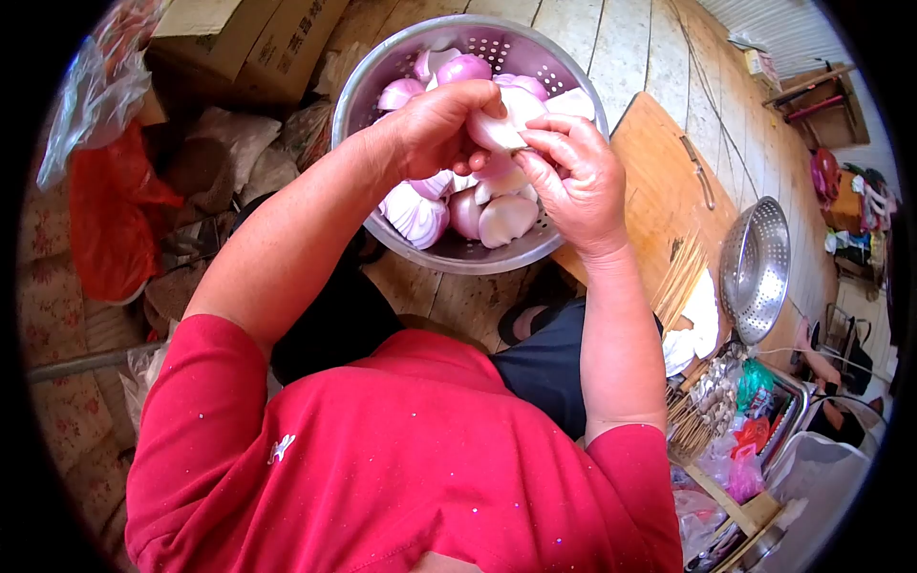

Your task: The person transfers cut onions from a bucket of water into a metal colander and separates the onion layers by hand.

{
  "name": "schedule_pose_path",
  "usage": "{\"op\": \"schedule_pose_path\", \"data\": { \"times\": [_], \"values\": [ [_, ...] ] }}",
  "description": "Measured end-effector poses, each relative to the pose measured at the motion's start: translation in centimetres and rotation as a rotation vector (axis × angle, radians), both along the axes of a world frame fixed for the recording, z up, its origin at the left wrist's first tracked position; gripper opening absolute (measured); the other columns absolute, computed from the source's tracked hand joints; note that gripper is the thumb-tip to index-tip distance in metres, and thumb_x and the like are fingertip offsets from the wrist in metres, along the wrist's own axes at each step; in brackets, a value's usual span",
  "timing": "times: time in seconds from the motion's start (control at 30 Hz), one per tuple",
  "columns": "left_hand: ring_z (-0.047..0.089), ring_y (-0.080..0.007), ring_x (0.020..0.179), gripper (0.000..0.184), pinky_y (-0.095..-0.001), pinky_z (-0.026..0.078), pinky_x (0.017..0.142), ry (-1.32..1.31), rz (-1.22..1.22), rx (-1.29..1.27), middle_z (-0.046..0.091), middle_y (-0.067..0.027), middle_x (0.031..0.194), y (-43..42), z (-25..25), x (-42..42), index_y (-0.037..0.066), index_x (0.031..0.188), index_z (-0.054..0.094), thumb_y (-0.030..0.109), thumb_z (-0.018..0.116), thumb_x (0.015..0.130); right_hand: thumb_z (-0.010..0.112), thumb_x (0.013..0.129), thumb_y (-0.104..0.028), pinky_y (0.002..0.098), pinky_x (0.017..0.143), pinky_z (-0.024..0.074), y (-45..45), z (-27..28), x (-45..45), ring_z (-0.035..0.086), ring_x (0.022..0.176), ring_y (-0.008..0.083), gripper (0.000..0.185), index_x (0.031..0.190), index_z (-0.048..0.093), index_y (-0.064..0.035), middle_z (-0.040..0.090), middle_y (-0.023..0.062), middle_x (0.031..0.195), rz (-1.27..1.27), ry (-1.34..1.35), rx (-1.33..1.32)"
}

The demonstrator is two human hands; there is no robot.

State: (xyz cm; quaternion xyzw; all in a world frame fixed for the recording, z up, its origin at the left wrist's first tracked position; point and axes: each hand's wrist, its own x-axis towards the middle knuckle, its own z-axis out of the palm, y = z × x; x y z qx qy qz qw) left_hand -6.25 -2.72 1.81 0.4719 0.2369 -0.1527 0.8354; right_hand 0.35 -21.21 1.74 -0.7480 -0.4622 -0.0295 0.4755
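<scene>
A piece of peeled red onion [499, 129], pale and smooth on its outside, is held above a large metal colander [346, 115]. My left hand [444, 129] curls round it from the left, thumb on top. From the right, my right hand [581, 181] pinches its lower right edge between thumb and fingers. Several purple and white onion pieces [416, 215] lie in the colander under and around both hands. My fingers and the held piece hide part of the pile.
To the right is a wooden board [659, 181] with a metal handle-like piece [699, 172] on it. Bamboo skewers [680, 277], a white cloth or paper [700, 320] and a smaller colander [755, 272] lie beyond. A cardboard box [253, 43] and red plastic bag [115, 215] are left.
</scene>
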Motion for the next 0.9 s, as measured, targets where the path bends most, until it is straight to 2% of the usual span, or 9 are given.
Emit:
{"op": "schedule_pose_path", "data": {
  "times": [0.27, 0.33, 0.37, 0.43, 0.57, 0.63, 0.67, 0.73, 0.9],
  "values": [
    [0.053, -0.0127, 0.048, 0.032, -0.0241, 0.036, 0.037, -0.075, -0.132, -0.028, 0.059, -0.0061, 0.068, 0.7, 0.5, -0.2, 0.005, 0.096, 0.060, 0.033, 0.061, 0.080, 0.072, 0.078, -0.004, 0.0280, 0.073, 0.0516, -0.4, -0.2, 0.3, 0.064, 0.083, 0.0189, 0.013, 0.091, 0.069, -0.0009, 0.066, 0.0081, 0.091, 0.113, 0.193, 0.038],
    [0.053, -0.0126, 0.049, 0.035, -0.0226, 0.037, 0.039, -0.072, -0.151, -0.009, 0.060, -0.0055, 0.071, 0.7, 1.0, -0.2, 0.004, 0.100, 0.060, 0.032, 0.064, 0.079, 0.067, 0.085, -0.005, 0.0272, 0.070, 0.0516, -0.5, -0.4, 0.4, 0.063, 0.077, 0.0158, 0.011, 0.094, 0.067, 0.0020, 0.066, 0.0073, 0.086, 0.027, 0.519, 0.119],
    [0.053, -0.0126, 0.049, 0.035, -0.0226, 0.037, 0.039, -0.073, -0.150, -0.009, 0.060, -0.0055, 0.071, 0.6, 1.1, -0.2, 0.004, 0.100, 0.060, 0.032, 0.064, 0.079, 0.067, 0.085, -0.005, 0.0272, 0.070, 0.0516, -0.6, -0.3, 0.6, 0.063, 0.077, 0.0158, 0.011, 0.094, 0.067, 0.0020, 0.066, 0.0073, 0.086, 0.027, 0.518, 0.119],
    [0.055, -0.0142, 0.052, 0.035, -0.0245, 0.041, 0.044, -0.036, -0.028, -0.046, 0.061, -0.0067, 0.075, 0.3, 1.3, -0.4, 0.001, 0.101, 0.060, 0.027, 0.065, 0.077, 0.063, 0.090, -0.008, 0.0259, 0.067, 0.0514, -0.7, 0.0, 1.2, 0.062, 0.072, 0.0132, 0.015, 0.098, 0.065, 0.0039, 0.066, 0.0074, 0.081, -0.001, 0.960, 0.351],
    [0.056, -0.0168, 0.057, 0.038, -0.0283, 0.046, 0.051, -0.040, 0.011, -0.027, 0.061, -0.0079, 0.080, 1.6, 0.1, -0.4, 0.003, 0.108, 0.057, 0.021, 0.064, 0.074, 0.061, 0.090, -0.009, 0.0250, 0.065, 0.0518, -0.4, 0.2, 1.9, 0.062, 0.069, 0.0130, 0.017, 0.101, 0.064, 0.0036, 0.066, 0.0082, 0.079, -0.153, 1.007, 0.550],
    [0.063, -0.0194, 0.071, 0.067, -0.0340, 0.054, 0.064, -0.126, 0.044, 0.020, 0.063, -0.0127, 0.094, 1.8, 0.1, -0.6, 0.006, 0.135, 0.045, 0.014, 0.058, 0.070, 0.061, 0.091, -0.009, 0.0246, 0.065, 0.0521, -0.3, -0.3, 2.1, 0.063, 0.069, 0.0129, 0.016, 0.100, 0.064, 0.0038, 0.066, 0.0084, 0.080, -0.171, 0.998, 0.496],
    [0.063, -0.0194, 0.071, 0.067, -0.0340, 0.054, 0.064, -0.128, 0.045, 0.021, 0.063, -0.0127, 0.094, 1.8, 0.2, -0.7, 0.006, 0.135, 0.045, 0.014, 0.058, 0.070, 0.061, 0.091, -0.009, 0.0243, 0.065, 0.0521, -0.1, -0.5, 2.1, 0.063, 0.070, 0.0128, 0.015, 0.099, 0.064, 0.0038, 0.066, 0.0087, 0.080, -0.185, 0.976, 0.395],
    [0.062, -0.0196, 0.084, 0.080, -0.0350, 0.054, 0.069, -0.156, 0.086, 0.076, 0.058, -0.0132, 0.110, 1.6, 0.4, -0.8, 0.014, 0.146, 0.033, 0.015, 0.056, 0.069, 0.062, 0.089, -0.008, 0.0240, 0.063, 0.0525, 0.4, -0.7, 2.1, 0.064, 0.071, 0.0126, 0.015, 0.098, 0.064, 0.0044, 0.066, 0.0084, 0.081, -0.219, 0.951, 0.255],
    [0.060, -0.0201, 0.087, 0.083, -0.0357, 0.054, 0.074, -0.188, 0.112, 0.138, 0.056, -0.0131, 0.113, 1.5, 0.8, -0.7, 0.012, 0.146, 0.032, 0.014, 0.056, 0.067, 0.064, 0.088, -0.008, 0.0241, 0.062, 0.0525, 1.2, -1.1, 2.0, 0.064, 0.070, 0.0114, 0.015, 0.097, 0.065, 0.0051, 0.066, 0.0066, 0.081, -0.232, 0.887, 0.137]
  ]
}}
